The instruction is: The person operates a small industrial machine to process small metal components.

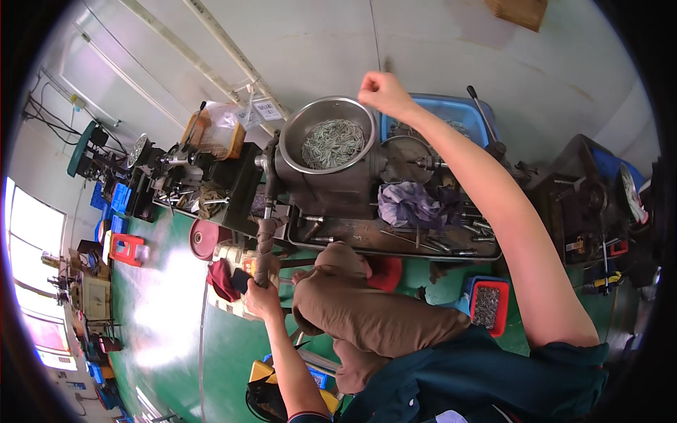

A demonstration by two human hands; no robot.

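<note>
My left hand point(261, 299) is closed around the lower end of a long lever handle point(264, 243) with wrapped grip. The lever hangs from the left side of a dark metal machine point(324, 192). My right hand point(385, 93) is raised with its fingers curled together, between a steel bowl point(288, 151) and a blue plastic bin point(441, 106). Whatever its fingers may hold is too small to make out. The bowl sits on the machine and contains many thin metal pins point(333, 144). Below my right forearm is a chuck point(425, 163) on the machine.
A crumpled purple-grey rag point(411, 204) lies by the machine's tray point(352, 242), among loose metal tools. On the floor at right stands a red bin point(502, 310) of small metal parts. A maroon cloth point(222, 280) and a dark flat object point(240, 280) are beside my left hand.
</note>
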